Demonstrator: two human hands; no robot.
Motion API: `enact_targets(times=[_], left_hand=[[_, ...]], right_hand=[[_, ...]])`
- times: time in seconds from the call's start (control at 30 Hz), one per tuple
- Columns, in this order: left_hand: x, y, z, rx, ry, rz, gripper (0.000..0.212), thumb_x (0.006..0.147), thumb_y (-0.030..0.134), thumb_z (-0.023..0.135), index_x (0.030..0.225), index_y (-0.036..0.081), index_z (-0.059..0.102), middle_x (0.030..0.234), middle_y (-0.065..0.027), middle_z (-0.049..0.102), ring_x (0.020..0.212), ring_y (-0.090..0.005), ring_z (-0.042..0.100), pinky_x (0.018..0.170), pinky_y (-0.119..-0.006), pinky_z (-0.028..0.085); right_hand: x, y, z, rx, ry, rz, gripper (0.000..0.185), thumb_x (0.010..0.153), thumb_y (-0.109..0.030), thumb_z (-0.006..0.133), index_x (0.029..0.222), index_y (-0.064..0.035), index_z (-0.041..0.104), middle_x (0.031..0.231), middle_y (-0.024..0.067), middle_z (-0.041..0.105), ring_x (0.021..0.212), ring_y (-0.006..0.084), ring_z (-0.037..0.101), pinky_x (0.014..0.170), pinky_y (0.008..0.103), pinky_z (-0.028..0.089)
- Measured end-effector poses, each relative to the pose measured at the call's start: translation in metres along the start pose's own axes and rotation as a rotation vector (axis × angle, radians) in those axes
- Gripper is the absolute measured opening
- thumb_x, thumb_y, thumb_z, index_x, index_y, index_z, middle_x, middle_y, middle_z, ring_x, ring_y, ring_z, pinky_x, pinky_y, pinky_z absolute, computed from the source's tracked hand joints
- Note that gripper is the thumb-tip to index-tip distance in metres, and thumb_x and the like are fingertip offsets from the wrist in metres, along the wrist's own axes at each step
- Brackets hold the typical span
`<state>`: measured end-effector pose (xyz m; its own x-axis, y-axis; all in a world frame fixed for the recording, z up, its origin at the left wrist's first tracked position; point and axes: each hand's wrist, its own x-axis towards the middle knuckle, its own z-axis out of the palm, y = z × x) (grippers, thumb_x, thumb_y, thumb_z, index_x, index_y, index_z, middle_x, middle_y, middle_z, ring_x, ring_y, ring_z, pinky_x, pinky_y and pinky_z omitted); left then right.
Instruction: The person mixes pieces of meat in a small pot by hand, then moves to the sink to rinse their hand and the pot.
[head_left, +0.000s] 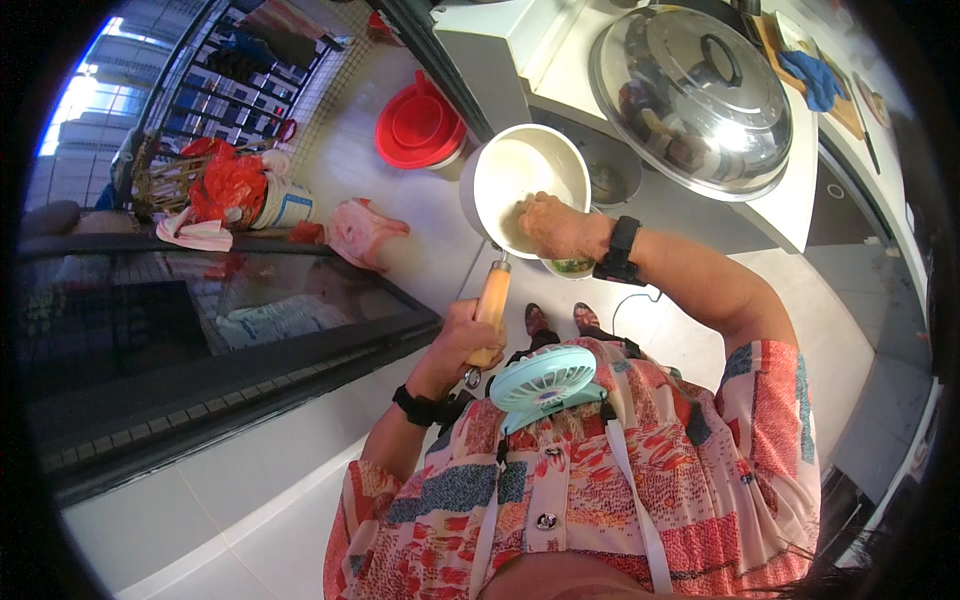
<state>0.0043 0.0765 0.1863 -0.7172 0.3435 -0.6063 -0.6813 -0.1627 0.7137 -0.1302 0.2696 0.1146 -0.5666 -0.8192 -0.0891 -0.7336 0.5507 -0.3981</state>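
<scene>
My left hand (461, 341) is wrapped around the wooden handle (493, 300) of a saucepan with a cream-coloured inside (525, 161). The pan is tilted, so its open mouth faces me. My right hand (559, 225) reaches over the near right rim, fingers curled against the inner wall. Whether those fingers hold anything is hidden. Below the right wrist, partly covered, is a bowl with chopped green pieces (571, 267). A grey metal basin (615, 176) shows beyond the pan's right side.
A domed steel wok lid (690, 112) rests at the counter's edge. Farther right are a blue cloth (814, 79) and a knife (870, 142). Red plastic basins (416, 139) stand beyond the pan. A dark-framed glass door (187, 322) is at left. A turquoise fan (547, 379) hangs at my chest.
</scene>
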Motion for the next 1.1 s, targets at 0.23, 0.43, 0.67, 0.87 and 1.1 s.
enact_targets(times=[0.23,0.43,0.67,0.87,1.1], left_hand=[[0.004,-0.007,0.001,0.043,0.003,-0.009,0.018,0.068,0.008,0.059,0.079,-0.003,0.05,0.065,-0.0068,0.051,0.046,-0.0126,0.048,0.041,-0.024,0.038],[0.002,-0.006,-0.003,0.096,-0.026,-0.02,0.017,0.068,0.01,0.058,0.078,-0.002,0.051,0.068,-0.0064,0.052,0.055,-0.0132,0.051,0.049,-0.023,0.041],[0.005,-0.008,0.001,0.461,-0.02,0.174,0.02,0.069,0.016,0.06,0.077,0.001,0.051,0.069,-0.0037,0.052,0.061,-0.0121,0.052,0.056,-0.025,0.043],[0.007,-0.007,0.002,0.178,-0.046,-0.024,0.019,0.069,0.017,0.06,0.076,0.001,0.052,0.067,-0.0028,0.052,0.057,-0.0111,0.051,0.054,-0.024,0.043],[0.011,-0.01,0.001,0.276,-0.089,0.08,0.018,0.069,0.017,0.059,0.076,0.001,0.051,0.066,-0.0032,0.052,0.056,-0.011,0.05,0.052,-0.025,0.043]], right_hand=[[0.004,0.007,-0.005,-0.092,0.118,0.102,0.016,0.066,-0.009,0.057,0.077,0.0012,0.063,0.074,0.0212,0.059,0.07,0.0351,0.061,0.063,0.0412,0.049],[0.009,0.02,-0.003,-0.198,0.083,0.185,0.015,0.066,-0.006,0.058,0.078,-0.0012,0.064,0.084,0.0186,0.058,0.079,0.0324,0.06,0.066,0.0396,0.05],[0.007,0.056,0.097,0.71,0.513,-0.257,0.016,0.069,-0.007,0.056,0.079,0.0022,0.063,0.076,0.0248,0.06,0.075,0.0378,0.062,0.067,0.0423,0.049],[0.008,0.032,0.043,0.214,0.619,-0.009,0.013,0.068,-0.009,0.057,0.075,0.0002,0.062,0.071,0.0203,0.06,0.067,0.0342,0.062,0.064,0.0405,0.05],[0.005,0.049,0.069,0.619,0.596,-0.079,0.013,0.066,-0.007,0.057,0.073,0.0029,0.063,0.074,0.0231,0.06,0.071,0.0356,0.061,0.067,0.0413,0.049]])
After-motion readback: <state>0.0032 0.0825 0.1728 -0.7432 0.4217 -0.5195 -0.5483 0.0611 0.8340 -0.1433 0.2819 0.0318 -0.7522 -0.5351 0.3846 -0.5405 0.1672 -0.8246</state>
